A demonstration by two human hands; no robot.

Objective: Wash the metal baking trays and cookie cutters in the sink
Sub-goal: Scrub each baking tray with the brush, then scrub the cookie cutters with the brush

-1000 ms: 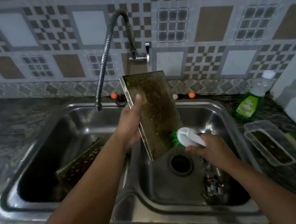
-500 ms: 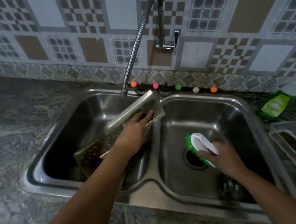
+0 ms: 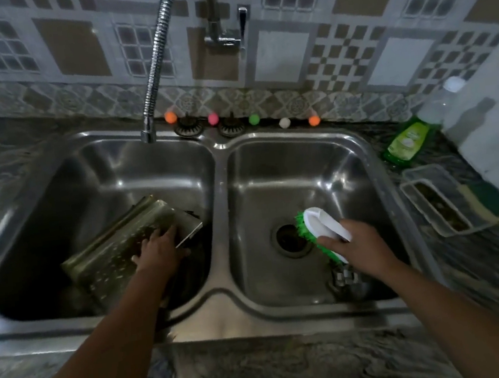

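A dirty metal baking tray point(image 3: 116, 252) lies tilted in the left basin point(image 3: 111, 178) of the steel double sink, on top of another tray whose edge shows behind it. My left hand point(image 3: 160, 250) holds the top tray at its right edge, fingers on its face and thumb under the rim. Over the drain point(image 3: 288, 237) of the right basin point(image 3: 286, 169), my right hand point(image 3: 360, 248) grips a white scrub brush with green bristles point(image 3: 322, 224). Small metal cookie cutters point(image 3: 348, 277) lie at the front right of that basin, partly hidden by my right wrist.
A flexible steel faucet spout point(image 3: 148, 131) hangs over the left basin's back. Small coloured balls point(image 3: 213, 118) line the sink's back rim. On the right counter stand a green dish soap bottle point(image 3: 408, 141), a clear plastic container point(image 3: 438, 209) and a green sponge point(image 3: 489, 197).
My left hand has carried the tray from upright over the right basin down into the left basin, onto the other tray. My right hand has stayed over the drain with the brush.
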